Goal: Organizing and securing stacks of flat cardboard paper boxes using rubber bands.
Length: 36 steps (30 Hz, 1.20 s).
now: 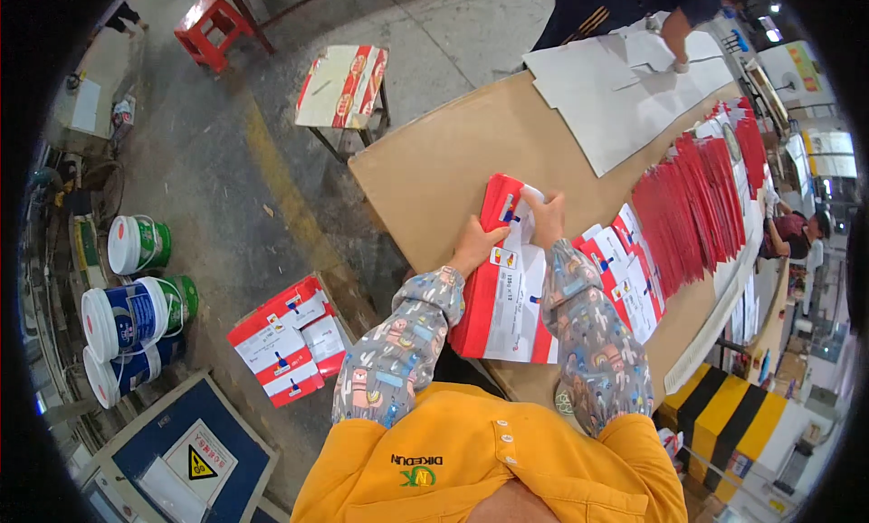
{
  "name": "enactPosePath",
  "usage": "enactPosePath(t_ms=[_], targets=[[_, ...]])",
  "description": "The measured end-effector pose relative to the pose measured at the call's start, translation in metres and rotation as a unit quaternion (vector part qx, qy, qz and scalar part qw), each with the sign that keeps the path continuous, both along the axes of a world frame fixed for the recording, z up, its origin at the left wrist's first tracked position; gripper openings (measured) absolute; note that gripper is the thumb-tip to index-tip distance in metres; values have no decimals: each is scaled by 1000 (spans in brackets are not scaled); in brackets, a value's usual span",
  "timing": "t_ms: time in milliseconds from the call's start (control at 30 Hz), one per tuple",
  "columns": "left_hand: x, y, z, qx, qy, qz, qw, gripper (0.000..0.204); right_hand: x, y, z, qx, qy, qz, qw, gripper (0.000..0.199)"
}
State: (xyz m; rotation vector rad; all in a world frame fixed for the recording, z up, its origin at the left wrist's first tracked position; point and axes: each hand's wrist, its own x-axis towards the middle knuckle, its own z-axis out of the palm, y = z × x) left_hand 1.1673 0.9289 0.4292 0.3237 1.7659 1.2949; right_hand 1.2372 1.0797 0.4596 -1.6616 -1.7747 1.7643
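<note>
A red-and-white printed cardboard carton (511,310) lies at the front edge of the table, before my chest, its far end narrow and folded. My left hand (475,244) grips its left side, thumb on the printed face. Across from it, my right hand (547,219) closes round the upper right edge, fingers partly hidden. Patterned grey sleeves cover both forearms. Just right of my right forearm lie more flat printed cartons (625,274). Beyond them, a long row of red-edged cartons (692,202) leans in a fanned stack.
The brown tabletop (434,166) stretches away from me. White cardboard sheets (625,93) lie at its far end under a co-worker's hand (677,48). Printed cartons (291,340) stand low on the left. Paint-style buckets (127,319), a stool (344,89) and a red stool (213,30) occupy the floor.
</note>
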Motion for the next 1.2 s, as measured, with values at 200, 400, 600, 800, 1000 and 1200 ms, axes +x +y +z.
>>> enactPosePath(t_ms=[200, 400, 600, 800, 1000, 1200], targets=[[5, 6, 3, -142, 144, -61, 978, 65, -60, 8, -13, 444, 75, 51, 891, 41], [12, 5, -5, -163, 160, -93, 969, 63, -82, 7, -41, 279, -126, 221, 926, 40], [12, 7, 2, -171, 176, -105, 964, 60, -92, -2, -49, 472, -175, 232, 832, 31], [14, 9, -3, -162, 186, -108, 963, 61, -93, 5, -43, 350, -189, 250, 883, 21], [9, 5, -2, -153, 151, -79, 973, 65, 21, -56, 33, 301, 149, 190, 923, 13], [7, 10, -1, -148, 163, -81, 972, 64, 50, -146, 33, 351, 259, 468, 768, 17]])
